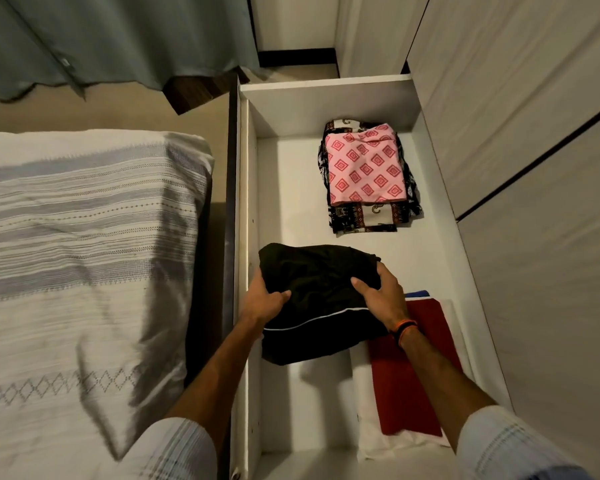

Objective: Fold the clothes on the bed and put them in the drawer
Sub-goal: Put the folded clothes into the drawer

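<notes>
A folded black garment [317, 289] with a thin white piping line hangs over the middle of the open white drawer [326, 98]. My left hand [264, 299] grips its left edge, thumb on top. My right hand [381, 292] grips its right edge, fingers curled round the side. A shadow on the drawer floor below shows the garment is held a little above it. At the back of the drawer lies a folded pink diamond-print cloth [364, 166] on top of a black and white patterned one [364, 220].
A red folded item [413, 375] on a white one [371, 441] lies at the drawer's near right, with a blue edge [418, 293] behind it. The bed with a striped white cover [84, 254] is at the left. Wardrobe doors [534, 133] stand at the right, a grey curtain [101, 36] hangs behind.
</notes>
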`<move>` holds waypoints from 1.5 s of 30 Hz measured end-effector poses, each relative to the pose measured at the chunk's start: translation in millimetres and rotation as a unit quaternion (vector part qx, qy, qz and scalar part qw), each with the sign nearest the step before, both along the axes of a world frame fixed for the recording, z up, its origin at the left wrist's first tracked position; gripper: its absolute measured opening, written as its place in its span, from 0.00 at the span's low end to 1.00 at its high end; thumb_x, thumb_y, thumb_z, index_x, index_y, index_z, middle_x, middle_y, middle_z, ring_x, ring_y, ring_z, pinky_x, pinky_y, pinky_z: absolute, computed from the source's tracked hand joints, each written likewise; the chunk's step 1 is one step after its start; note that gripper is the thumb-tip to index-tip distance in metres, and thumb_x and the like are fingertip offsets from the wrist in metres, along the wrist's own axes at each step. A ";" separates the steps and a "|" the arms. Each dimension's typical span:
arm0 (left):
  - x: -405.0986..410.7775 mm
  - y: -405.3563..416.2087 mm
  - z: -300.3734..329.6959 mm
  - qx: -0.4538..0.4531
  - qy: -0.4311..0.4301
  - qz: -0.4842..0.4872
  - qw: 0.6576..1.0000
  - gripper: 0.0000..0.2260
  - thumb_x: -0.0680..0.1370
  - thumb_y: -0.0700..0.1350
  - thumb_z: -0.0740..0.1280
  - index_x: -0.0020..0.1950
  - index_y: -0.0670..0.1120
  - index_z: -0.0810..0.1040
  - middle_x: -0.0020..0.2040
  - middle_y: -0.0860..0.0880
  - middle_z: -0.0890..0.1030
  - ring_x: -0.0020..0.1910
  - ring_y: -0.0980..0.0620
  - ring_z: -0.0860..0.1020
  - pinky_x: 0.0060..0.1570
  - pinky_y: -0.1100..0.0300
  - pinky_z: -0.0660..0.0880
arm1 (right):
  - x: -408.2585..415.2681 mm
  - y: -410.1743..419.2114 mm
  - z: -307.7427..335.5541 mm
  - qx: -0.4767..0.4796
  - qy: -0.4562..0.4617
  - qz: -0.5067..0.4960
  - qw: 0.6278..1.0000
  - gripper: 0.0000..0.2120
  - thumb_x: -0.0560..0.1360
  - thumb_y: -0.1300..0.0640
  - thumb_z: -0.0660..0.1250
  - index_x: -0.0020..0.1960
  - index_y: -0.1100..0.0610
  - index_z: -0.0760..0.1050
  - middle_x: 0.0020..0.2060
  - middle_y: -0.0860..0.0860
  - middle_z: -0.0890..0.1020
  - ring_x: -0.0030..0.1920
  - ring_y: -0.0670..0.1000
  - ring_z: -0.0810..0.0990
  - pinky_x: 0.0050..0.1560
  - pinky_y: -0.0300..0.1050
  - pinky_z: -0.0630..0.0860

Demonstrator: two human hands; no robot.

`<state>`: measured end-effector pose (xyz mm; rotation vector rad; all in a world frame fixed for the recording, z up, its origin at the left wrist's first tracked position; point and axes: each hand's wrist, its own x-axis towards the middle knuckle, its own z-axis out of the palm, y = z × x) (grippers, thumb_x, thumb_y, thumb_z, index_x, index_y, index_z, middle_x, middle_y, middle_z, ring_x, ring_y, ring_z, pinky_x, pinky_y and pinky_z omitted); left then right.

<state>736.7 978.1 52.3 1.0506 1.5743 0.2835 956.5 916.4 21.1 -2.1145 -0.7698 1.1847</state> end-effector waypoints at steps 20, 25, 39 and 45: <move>41.3 59.1 -100.6 -0.014 0.229 -0.280 0.932 0.40 0.77 0.41 0.70 0.80 0.50 0.48 0.80 0.43 0.47 0.78 0.38 0.51 0.75 0.42 0.56 | 8.6 74.2 -68.4 -0.119 -0.174 0.299 0.931 0.34 0.79 0.55 0.67 0.79 0.54 0.54 0.79 0.54 0.56 0.77 0.58 0.59 0.75 0.53 0.61; 29.2 58.5 -116.4 -0.042 0.220 -0.307 0.925 0.39 0.76 0.44 0.71 0.80 0.51 0.51 0.80 0.46 0.50 0.78 0.41 0.54 0.74 0.44 0.59 | -0.1 72.6 -80.6 -0.161 -0.159 0.320 0.920 0.36 0.79 0.52 0.67 0.80 0.54 0.52 0.80 0.55 0.50 0.76 0.60 0.58 0.75 0.55 0.61; 8.8 53.9 -70.8 0.005 0.174 -0.291 0.941 0.35 0.74 0.46 0.73 0.77 0.45 0.60 0.75 0.44 0.65 0.73 0.43 0.66 0.72 0.48 0.66 | -32.5 56.4 -39.2 -0.122 -0.138 0.241 0.953 0.35 0.78 0.54 0.68 0.79 0.57 0.55 0.79 0.55 0.55 0.77 0.59 0.58 0.75 0.55 0.60; -13.0 44.3 -31.0 0.074 0.164 -0.334 0.925 0.30 0.75 0.45 0.72 0.75 0.45 0.64 0.72 0.43 0.69 0.69 0.45 0.70 0.69 0.50 0.70 | -72.6 28.8 0.1 -0.083 -0.123 0.170 0.974 0.33 0.77 0.55 0.70 0.77 0.59 0.59 0.75 0.57 0.65 0.75 0.58 0.63 0.74 0.53 0.63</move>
